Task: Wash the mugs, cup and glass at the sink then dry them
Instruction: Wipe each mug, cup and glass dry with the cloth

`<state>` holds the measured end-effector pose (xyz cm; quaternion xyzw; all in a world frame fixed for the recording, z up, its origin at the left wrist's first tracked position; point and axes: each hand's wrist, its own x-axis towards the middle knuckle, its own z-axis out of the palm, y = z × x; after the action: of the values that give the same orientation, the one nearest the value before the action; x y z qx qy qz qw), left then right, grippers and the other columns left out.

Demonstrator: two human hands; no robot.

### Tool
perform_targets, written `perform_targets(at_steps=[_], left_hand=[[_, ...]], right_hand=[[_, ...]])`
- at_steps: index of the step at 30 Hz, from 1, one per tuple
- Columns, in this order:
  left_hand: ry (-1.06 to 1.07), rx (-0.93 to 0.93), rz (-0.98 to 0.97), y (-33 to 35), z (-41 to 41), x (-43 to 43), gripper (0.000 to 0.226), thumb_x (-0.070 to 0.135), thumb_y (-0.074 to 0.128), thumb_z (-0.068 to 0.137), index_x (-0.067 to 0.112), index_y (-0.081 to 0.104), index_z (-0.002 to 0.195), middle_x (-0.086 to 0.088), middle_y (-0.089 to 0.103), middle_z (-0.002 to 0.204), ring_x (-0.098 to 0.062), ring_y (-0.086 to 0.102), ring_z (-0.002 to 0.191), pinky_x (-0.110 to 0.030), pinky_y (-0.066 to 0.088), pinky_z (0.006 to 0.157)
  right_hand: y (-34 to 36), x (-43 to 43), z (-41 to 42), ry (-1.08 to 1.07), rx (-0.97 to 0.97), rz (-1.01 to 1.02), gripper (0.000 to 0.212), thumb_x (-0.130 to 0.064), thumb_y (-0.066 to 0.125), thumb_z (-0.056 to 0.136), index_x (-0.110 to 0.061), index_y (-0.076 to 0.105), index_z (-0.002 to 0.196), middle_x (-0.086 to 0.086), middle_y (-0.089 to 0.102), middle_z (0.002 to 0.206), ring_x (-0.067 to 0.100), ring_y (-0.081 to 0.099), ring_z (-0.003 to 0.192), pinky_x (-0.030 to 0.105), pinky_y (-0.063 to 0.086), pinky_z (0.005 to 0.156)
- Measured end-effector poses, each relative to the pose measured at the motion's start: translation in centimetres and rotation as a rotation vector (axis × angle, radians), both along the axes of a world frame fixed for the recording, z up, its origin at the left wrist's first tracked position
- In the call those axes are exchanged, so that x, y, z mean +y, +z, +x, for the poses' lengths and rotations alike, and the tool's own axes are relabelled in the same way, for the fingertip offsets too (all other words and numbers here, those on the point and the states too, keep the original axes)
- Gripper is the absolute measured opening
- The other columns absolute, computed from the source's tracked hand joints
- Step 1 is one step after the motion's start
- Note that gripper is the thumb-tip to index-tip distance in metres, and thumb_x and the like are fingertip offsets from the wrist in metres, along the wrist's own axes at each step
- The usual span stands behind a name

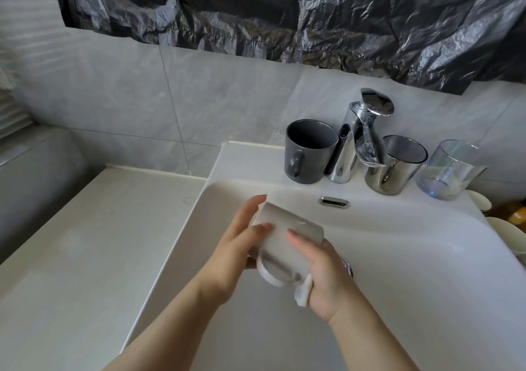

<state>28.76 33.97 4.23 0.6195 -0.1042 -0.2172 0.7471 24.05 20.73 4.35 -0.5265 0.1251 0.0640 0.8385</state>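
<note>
Two bare forearms enter from the lower edge and meet over the white sink [412,271], whose smooth, glossy basin leaves open room to the right of the hands and behind them. The left hand [239,242] curls round the mouth end of a pale mug [287,228], thumb laid across its matt wall. The right hand [324,274] grips a bunched white cloth [303,292] against the mug's base end, thumb flat on the wall. The mug lies tilted on its side, held clear of the basin, with its loop handle turned toward the viewer. A flat, pale counter [71,242] adjoins the sink's straight left rim. On the basin's far wall sits an oval chrome overflow slot [334,201]. The back ledge carries four things in a row, left to right: a dark grey mug [308,154], upright with its handle facing forward; a polished chrome faucet [350,154] just beside it; a mirror-finish cup [390,171]; and a clear, faintly iridescent glass [449,171] near the ledge's right end. Behind them rises a wall of large grey tiles [128,100], its upper part covered by a crumpled black plastic sheet [284,14] with a ragged lower edge
</note>
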Motion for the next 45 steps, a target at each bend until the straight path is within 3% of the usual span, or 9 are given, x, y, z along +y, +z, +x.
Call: perform_targets(at_steps=[4, 7, 12, 19, 27, 31, 33, 38, 45], left_hand=[[0.033, 0.269, -0.089, 0.4, 0.4, 0.4, 0.034, 0.057, 0.063, 0.067, 0.033, 0.070, 0.091, -0.004, 0.072, 0.089, -0.024, 0.070, 0.081, -0.046, 0.055, 0.067], [0.107, 0.074, -0.036, 0.2, 0.2, 0.0, 0.019, 0.048, 0.068, 0.072, 0.037, 0.069, 0.087, 0.002, 0.069, 0.083, -0.015, 0.068, 0.074, -0.036, 0.054, 0.059], [0.100, -0.307, 0.071, -0.1, -0.2, -0.2, 0.053, 0.054, 0.061, 0.067, 0.038, 0.058, 0.117, 0.022, 0.067, 0.105, 0.001, 0.064, 0.098, -0.014, 0.048, 0.074], [0.046, 0.307, -0.001, 0.7, 0.6, 0.3, 0.038, 0.061, 0.055, 0.076, 0.036, 0.066, 0.104, 0.001, 0.071, 0.100, -0.022, 0.069, 0.091, -0.044, 0.058, 0.066], [0.135, -0.562, 0.268, -0.2, -0.3, 0.0, 0.047, 0.055, 0.062, 0.068, 0.046, 0.052, 0.113, 0.033, 0.056, 0.115, 0.008, 0.054, 0.109, -0.007, 0.041, 0.086], [0.028, -0.205, 0.082, 0.0, 0.3, 0.7, 0.049, 0.059, 0.060, 0.071, 0.041, 0.056, 0.117, 0.021, 0.063, 0.110, 0.003, 0.060, 0.102, -0.016, 0.048, 0.086], [0.055, 0.073, 0.084, 0.1, 1.0, 1.0, 0.053, 0.067, 0.060, 0.071, 0.038, 0.060, 0.115, 0.005, 0.068, 0.110, -0.012, 0.066, 0.098, -0.033, 0.051, 0.090], [-0.027, 0.162, 0.235, -0.1, 1.9, 1.6, 0.032, 0.041, 0.069, 0.075, 0.013, 0.072, 0.091, -0.011, 0.071, 0.085, -0.023, 0.065, 0.076, -0.036, 0.048, 0.076], [0.048, 0.265, 0.291, -0.4, 2.4, 1.9, 0.043, 0.051, 0.060, 0.085, 0.011, 0.056, 0.070, -0.007, 0.050, 0.065, -0.021, 0.047, 0.060, -0.031, 0.039, 0.061]], right_hand=[[-0.2, 1.4, -0.2, 0.054, -0.106, -0.443, 0.060, -0.026, 0.065, 0.066, -0.001, 0.055, 0.120, 0.004, 0.071, 0.100, -0.001, 0.068, 0.081, 0.013, 0.050, 0.060], [0.7, 1.5, -0.5, 0.050, -0.002, -0.140, 0.049, -0.023, 0.067, 0.063, -0.004, 0.064, 0.108, 0.010, 0.073, 0.090, 0.011, 0.069, 0.070, 0.017, 0.041, 0.035], [1.8, -0.1, -0.3, -0.071, 0.123, 0.418, 0.044, -0.024, 0.061, 0.070, -0.002, 0.068, 0.106, 0.021, 0.071, 0.100, 0.030, 0.072, 0.080, 0.035, 0.058, 0.063], [0.1, 1.0, -0.3, 0.103, -0.144, -0.645, 0.039, -0.032, 0.067, 0.074, -0.022, 0.060, 0.111, -0.008, 0.070, 0.102, -0.009, 0.063, 0.086, 0.006, 0.046, 0.064], [1.1, -0.4, -0.1, 0.031, 0.124, 0.337, 0.049, -0.036, 0.059, 0.074, -0.008, 0.067, 0.113, 0.019, 0.069, 0.110, 0.028, 0.070, 0.092, 0.038, 0.052, 0.081], [1.5, -0.6, -0.3, 0.042, 0.027, -0.127, 0.045, -0.028, 0.070, 0.068, -0.010, 0.068, 0.109, 0.010, 0.074, 0.098, 0.019, 0.070, 0.079, 0.048, 0.052, 0.054], [1.9, -0.6, -0.8, 0.117, -0.038, -0.398, 0.037, -0.030, 0.065, 0.065, -0.015, 0.069, 0.099, -0.005, 0.075, 0.083, 0.003, 0.066, 0.066, 0.022, 0.039, 0.035], [1.1, -0.4, -1.0, 0.322, -0.129, -0.621, 0.033, -0.031, 0.070, 0.064, -0.021, 0.069, 0.095, -0.003, 0.074, 0.100, 0.008, 0.067, 0.096, 0.022, 0.054, 0.082], [1.1, -0.7, -1.0, 0.431, -0.141, -0.583, 0.020, -0.020, 0.076, 0.062, -0.025, 0.072, 0.081, -0.005, 0.075, 0.091, 0.006, 0.067, 0.087, 0.023, 0.054, 0.079]])
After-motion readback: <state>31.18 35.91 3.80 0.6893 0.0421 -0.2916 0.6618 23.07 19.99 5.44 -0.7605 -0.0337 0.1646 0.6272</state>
